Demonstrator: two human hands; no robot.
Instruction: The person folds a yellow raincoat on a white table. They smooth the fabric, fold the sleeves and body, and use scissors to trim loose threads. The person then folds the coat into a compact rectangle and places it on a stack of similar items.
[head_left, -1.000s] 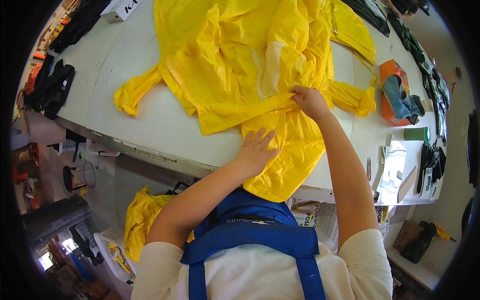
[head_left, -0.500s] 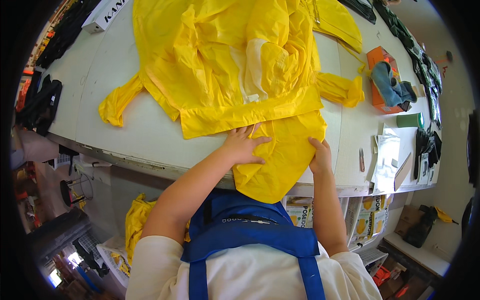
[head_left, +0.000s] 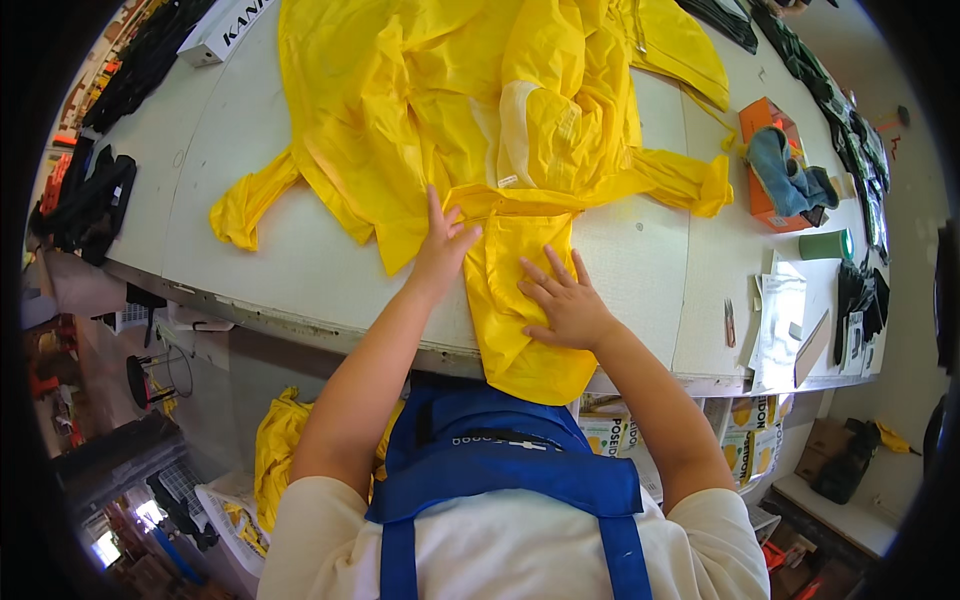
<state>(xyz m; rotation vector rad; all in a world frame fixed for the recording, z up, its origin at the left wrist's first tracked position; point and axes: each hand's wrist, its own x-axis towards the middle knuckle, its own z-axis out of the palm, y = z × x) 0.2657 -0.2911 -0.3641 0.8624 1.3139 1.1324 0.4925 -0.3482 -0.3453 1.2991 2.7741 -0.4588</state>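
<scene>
Both hands down on the yellow garment (head_left: 450, 90), and its near flap lies drawn into a narrow strip!
Right hand (head_left: 568, 308) flat on the flap (head_left: 530, 372), fingers spread, pressing rather than gripping; left hand (head_left: 437, 258) up at the hem, forefinger reaching forward, the other fingers bent, and whether they pinch any cloth I can't tell from here; the garment sprawls across the pale surface (head_left: 635, 300), the flap's rounded end hanging over the near edge; as I judge it, this is early going: the strip looks mostly straightened, yet the broad body is rumpled, and two sleeve-like ends (head_left: 248, 205) poke out at either side, both apparently left to be dealt with.
</scene>
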